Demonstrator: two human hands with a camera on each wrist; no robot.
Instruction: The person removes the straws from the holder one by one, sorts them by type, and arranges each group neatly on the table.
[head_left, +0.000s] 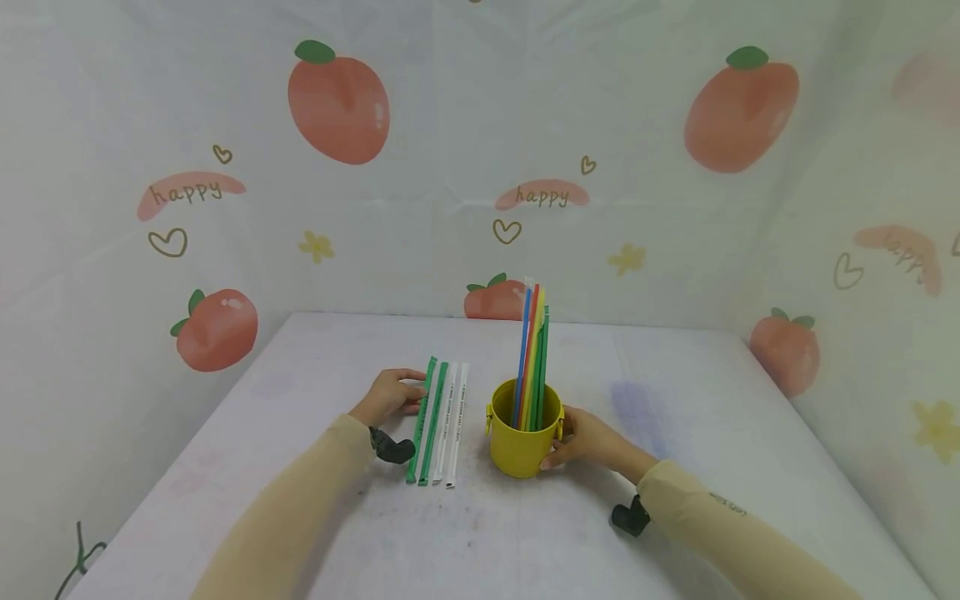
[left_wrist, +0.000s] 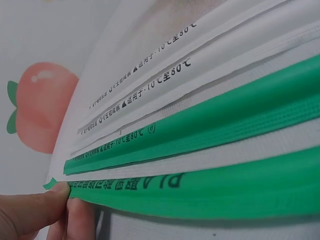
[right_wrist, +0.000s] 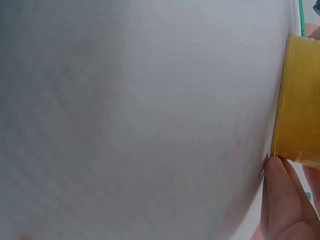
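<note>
From the head camera, two hands work at a pale surface [head_left: 487,542]. The left hand [head_left: 390,394] pinches the upper end of the outermost green wrapped straw [head_left: 420,425]. Just to that straw's right lie a second green wrapped straw [head_left: 433,425] and two white wrapped straws [head_left: 457,433], roughly parallel. The right hand [head_left: 592,438] holds the right side of a yellow bucket [head_left: 516,456], which stands upright with blue, red, yellow and green straws [head_left: 536,358] rising out of it. A cloth printed with peaches [head_left: 435,117] hangs behind.

From the left wrist, the thumb lies on the outermost green wrapped straw near its tip, other fingers below; black lettering runs along the wrappers.

From the right wrist, fingertips [right_wrist: 274,164] touch the bucket's lower edge, right by the surface; the bucket is cut off by the frame.
</note>
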